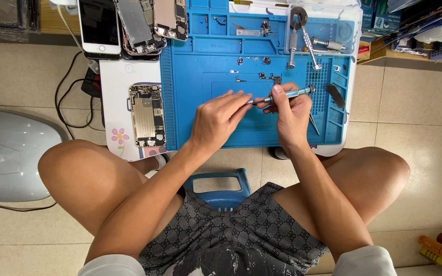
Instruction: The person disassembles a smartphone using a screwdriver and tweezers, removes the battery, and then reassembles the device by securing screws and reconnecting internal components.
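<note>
You are gripping a slim blue screwdriver (282, 95) in your right hand (291, 116), fingers closed round its shaft, while your left hand (219, 118) is pinching at its tip, probably steadying a tiny part too small to make out. Both are hovering over the blue mat (221, 76) on the table, which is keeping loose screws contained. Two more screwdrivers (303, 43) are lying in the tray beyond, and one opened phone (147, 115) is waiting at your left.
</note>
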